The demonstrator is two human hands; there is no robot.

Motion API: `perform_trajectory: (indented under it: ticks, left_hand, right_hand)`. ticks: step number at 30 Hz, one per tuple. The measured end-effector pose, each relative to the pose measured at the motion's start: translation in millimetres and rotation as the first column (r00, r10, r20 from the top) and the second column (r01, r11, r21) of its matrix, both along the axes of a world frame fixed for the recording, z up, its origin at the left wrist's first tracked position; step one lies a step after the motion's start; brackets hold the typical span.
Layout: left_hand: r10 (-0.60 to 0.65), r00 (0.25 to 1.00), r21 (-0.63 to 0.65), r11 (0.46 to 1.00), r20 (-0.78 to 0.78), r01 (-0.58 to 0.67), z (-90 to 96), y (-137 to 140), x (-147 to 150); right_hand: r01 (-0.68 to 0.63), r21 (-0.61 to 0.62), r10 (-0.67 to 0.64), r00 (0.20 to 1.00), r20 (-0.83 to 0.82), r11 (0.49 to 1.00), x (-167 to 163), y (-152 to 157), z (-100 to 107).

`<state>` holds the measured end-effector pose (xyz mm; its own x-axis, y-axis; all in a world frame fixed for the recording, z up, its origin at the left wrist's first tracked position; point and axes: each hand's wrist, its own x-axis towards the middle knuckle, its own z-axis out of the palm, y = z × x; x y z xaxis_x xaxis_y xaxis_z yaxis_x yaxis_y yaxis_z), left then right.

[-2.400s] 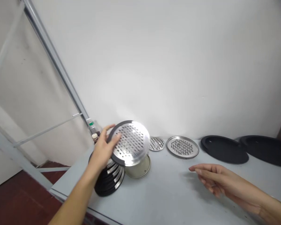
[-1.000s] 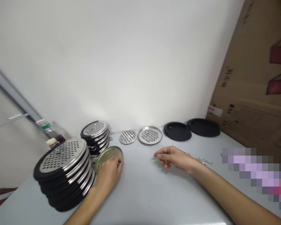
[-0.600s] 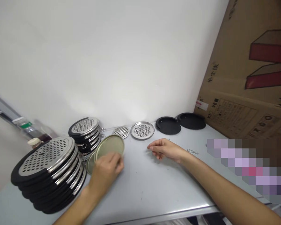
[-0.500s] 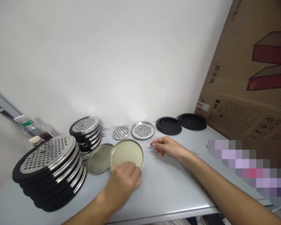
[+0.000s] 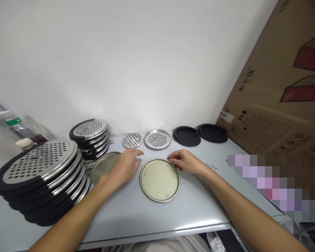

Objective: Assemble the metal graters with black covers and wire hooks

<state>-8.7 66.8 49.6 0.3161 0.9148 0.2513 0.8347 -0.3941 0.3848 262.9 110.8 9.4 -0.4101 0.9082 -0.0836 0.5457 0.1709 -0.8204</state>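
A pale green round metal lid (image 5: 160,180) with a raised rim lies on the table in front of me. My right hand (image 5: 182,161) has its fingers pinched together at the lid's upper right rim. Left of it, my left hand (image 5: 128,161) is empty, thumb and fingers apart. That hand is over the right part of a darker grey-green round lid (image 5: 102,169), partly covering it. Behind the hands are a small round grater plate (image 5: 132,140) and a rimmed round grater plate (image 5: 158,139).
Two black round pieces (image 5: 187,136) (image 5: 212,133) lie at the back right. A tall stack of black-rimmed graters (image 5: 39,164) and a smaller stack (image 5: 89,129) stand left, beside bottles (image 5: 25,143). A metal clip (image 5: 211,166) and a large carton (image 5: 265,115) are right.
My left hand has let go of the pale green lid and moved left and up. The lid now lies further right, at my right hand.
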Motion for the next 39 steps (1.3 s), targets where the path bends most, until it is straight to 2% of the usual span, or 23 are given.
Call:
perform_trajectory:
  ticks: [1,3,8,13,18,24,28,32,35,36,39]
  left_hand:
    - [0.081,0.994,-0.035,0.996,-0.073,-0.084,0.3,13.5,-8.4]
    - [0.167,0.980,-0.048,0.984,-0.109,-0.173,-2.8,38.6,-19.2]
    - [0.293,0.949,-0.080,0.950,-0.115,-0.303,-17.6,78.7,-28.1]
    - [0.347,0.929,-0.116,0.925,-0.128,-0.362,-28.6,90.8,-40.3]
    - [0.357,0.928,-0.075,0.928,-0.104,-0.366,-36.5,96.2,-46.3]
    - [0.359,0.933,-0.012,0.933,-0.004,-0.359,-33.2,99.3,-45.9]
    - [0.340,0.938,0.028,0.939,0.072,-0.343,-19.6,97.0,-46.5]
    - [0.323,0.941,0.014,0.945,0.105,-0.326,4.2,85.4,-43.0]
    - [0.260,0.956,-0.016,0.965,0.133,-0.260,23.4,53.8,-28.3]
    - [0.208,0.962,-0.039,0.978,0.178,-0.205,27.6,38.1,-20.2]
    - [0.039,0.965,-0.086,0.996,0.258,-0.017,27.6,-15.6,8.4]
  right_hand:
    - [-0.006,0.007,0.006,1.000,0.015,1.000,0.1,0.1,0.3]
    - [-0.009,0.011,0.008,1.000,0.030,1.000,0.2,0.0,1.1]
    - [-0.009,0.015,0.009,0.999,0.042,1.000,-1.0,-2.6,4.7]
    - [-0.011,0.028,0.010,0.999,0.042,1.000,-2.9,-5.1,7.5]
    - [-0.019,0.051,0.017,0.999,0.043,0.999,-3.9,-6.0,10.4]
    - [-0.014,0.037,0.012,0.999,0.040,0.999,-4.3,-6.7,12.3]
    - [0.005,0.030,-0.006,0.999,0.042,1.000,-4.1,-6.7,12.6]
    - [0.001,0.024,-0.002,1.000,0.021,1.000,-4.1,-5.1,10.0]
    - [-0.008,0.004,0.008,1.000,-0.004,1.000,-3.3,-2.5,5.6]
    - [-0.011,-0.006,0.011,1.000,-0.012,1.000,-2.7,-1.5,4.1]
    - [-0.020,-0.048,0.018,0.999,-0.036,0.999,-0.9,1.5,0.6]
